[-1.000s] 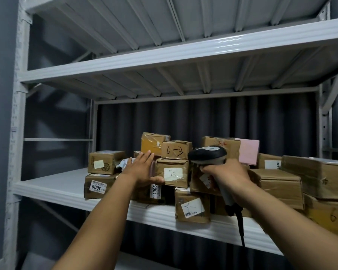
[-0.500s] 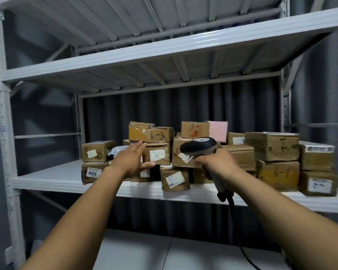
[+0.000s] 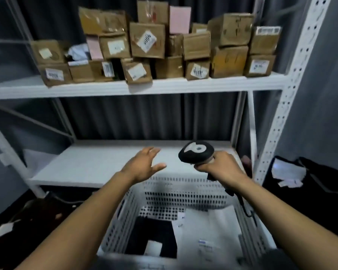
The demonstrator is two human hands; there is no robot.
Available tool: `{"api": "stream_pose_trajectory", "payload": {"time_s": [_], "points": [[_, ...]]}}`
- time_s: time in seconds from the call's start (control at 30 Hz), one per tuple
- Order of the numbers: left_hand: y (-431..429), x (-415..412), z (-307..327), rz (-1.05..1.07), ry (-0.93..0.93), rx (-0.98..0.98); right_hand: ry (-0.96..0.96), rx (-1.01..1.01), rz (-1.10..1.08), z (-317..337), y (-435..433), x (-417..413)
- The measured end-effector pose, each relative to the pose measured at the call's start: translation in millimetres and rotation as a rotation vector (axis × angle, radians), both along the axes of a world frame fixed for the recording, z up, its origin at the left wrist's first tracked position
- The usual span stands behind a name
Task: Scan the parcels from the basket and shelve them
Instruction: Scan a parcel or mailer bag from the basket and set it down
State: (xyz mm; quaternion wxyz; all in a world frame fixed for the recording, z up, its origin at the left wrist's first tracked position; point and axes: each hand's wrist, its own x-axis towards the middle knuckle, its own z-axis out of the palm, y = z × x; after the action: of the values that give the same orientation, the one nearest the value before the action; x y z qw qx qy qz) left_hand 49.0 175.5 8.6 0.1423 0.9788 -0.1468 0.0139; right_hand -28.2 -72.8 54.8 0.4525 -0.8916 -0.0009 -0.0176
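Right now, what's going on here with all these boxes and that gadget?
A person is sorting parcels. Their right hand grips a handheld scanner, while the left hand, open and holding nothing, hovers near the far rim of a white basket. A black parcel and a white parcel lie in the basket, not yet shelved. Cardboard boxes are stacked on the shelf above.

White perforated basket (image 3: 183, 193), directly below me, holds a flat black parcel (image 3: 152, 236) beside a white mailer (image 3: 209, 228), both label-up. The scanner (image 3: 196, 152), black, is gripped in my right hand (image 3: 220, 168) above the basket's far rim. Cardboard parcels (image 3: 146, 40) are stacked on the upper shelf (image 3: 164, 87).
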Motion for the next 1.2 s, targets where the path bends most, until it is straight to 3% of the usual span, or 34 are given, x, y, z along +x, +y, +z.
{"api": "stream_pose_trajectory", "payload": {"time_s": [0.13, 0.27, 0.6, 0.73, 1.0, 1.2], "points": [[-19.3, -18.3, -86.2, 0.003, 0.146, 0.029, 0.104, -0.065, -0.028, -71.2, -23.9, -8.8], [-34.5, -26.1, -166.1, 0.041, 0.311, 0.049, 0.219, 0.000, -0.060, -131.4, -46.6, -4.8], [-138.6, 8.1, -314.6, 0.074, 0.620, -0.024, 0.336, -0.118, -0.245, -204.9, -138.8, 39.1], [-176.0, 29.4, -355.8, 0.152, 0.721, -0.044, 0.370, -0.063, -0.305, -227.1, -157.2, 47.3], [-173.1, 39.1, -438.5, 0.405, 0.971, -0.035, 0.444, -0.100, -0.170, -241.3, -157.1, 49.4], [-167.5, 38.5, -447.3, 0.492, 0.953, -0.136, 0.522, -0.114, -0.176, -243.0, -151.8, 64.3]]}}
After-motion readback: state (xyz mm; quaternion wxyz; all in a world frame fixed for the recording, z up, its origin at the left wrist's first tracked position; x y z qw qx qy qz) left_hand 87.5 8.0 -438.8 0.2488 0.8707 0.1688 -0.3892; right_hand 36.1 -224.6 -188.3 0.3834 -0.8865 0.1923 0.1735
